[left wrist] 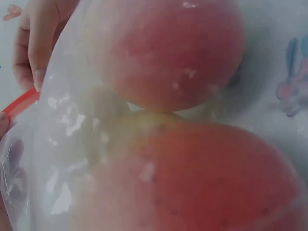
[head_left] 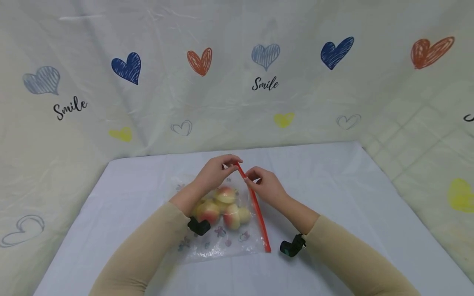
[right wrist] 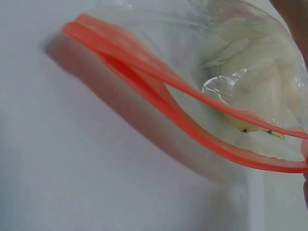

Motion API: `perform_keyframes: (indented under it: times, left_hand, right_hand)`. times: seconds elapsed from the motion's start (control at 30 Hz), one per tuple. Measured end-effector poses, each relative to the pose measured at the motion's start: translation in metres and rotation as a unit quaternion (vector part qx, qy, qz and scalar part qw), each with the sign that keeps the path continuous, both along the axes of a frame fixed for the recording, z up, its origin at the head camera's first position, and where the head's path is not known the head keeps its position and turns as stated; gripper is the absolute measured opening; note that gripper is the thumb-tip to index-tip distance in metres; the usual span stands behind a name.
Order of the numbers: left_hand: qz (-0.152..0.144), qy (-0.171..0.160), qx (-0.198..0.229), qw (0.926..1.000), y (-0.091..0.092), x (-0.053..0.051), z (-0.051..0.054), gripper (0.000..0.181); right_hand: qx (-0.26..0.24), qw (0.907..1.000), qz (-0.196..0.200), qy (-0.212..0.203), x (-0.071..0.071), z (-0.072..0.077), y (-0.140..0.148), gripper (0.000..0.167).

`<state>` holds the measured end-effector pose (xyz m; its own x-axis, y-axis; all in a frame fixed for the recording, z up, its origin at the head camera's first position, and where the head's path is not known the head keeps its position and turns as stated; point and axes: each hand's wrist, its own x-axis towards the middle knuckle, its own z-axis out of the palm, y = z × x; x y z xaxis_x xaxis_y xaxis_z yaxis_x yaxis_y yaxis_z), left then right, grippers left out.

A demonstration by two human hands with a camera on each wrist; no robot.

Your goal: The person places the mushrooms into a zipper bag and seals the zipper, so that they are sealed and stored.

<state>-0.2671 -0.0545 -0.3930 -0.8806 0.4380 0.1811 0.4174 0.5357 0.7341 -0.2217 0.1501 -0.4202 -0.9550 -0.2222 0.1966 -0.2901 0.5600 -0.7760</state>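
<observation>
A clear zip bag (head_left: 201, 255) with small printed figures lies on the table, its red zip edge (head_left: 261, 218) toward the right. Inside sit several red-and-yellow fruits (head_left: 226, 195), perhaps peaches, large in the left wrist view (left wrist: 173, 53). My left hand (head_left: 216, 172) pinches the far end of the red edge between thumb and fingers. Just nearer along that strip, my right hand (head_left: 269, 187) pinches it too; its fingers (left wrist: 41, 48) also show in the left wrist view. In the right wrist view the red edge (right wrist: 207, 139) parts into two bands with a gap between them.
A white cloth covers the table (head_left: 333, 185). Behind it hangs a pale sheet (head_left: 229, 102) printed with hearts and the word Smile. Each wrist carries a small black camera, one on the left (head_left: 198, 226) and one on the right (head_left: 292, 246).
</observation>
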Motion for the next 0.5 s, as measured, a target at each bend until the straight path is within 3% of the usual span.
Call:
perform_keyframes:
  times: [0.5]
  left_hand:
    - [0.034,0.056,-0.003,0.9979,0.0037,0.0100,0.0060,0.011]
  right_hand:
    - [0.025,0.9994,0.021,0.010,-0.0006,0.0060,0.0006,0.008]
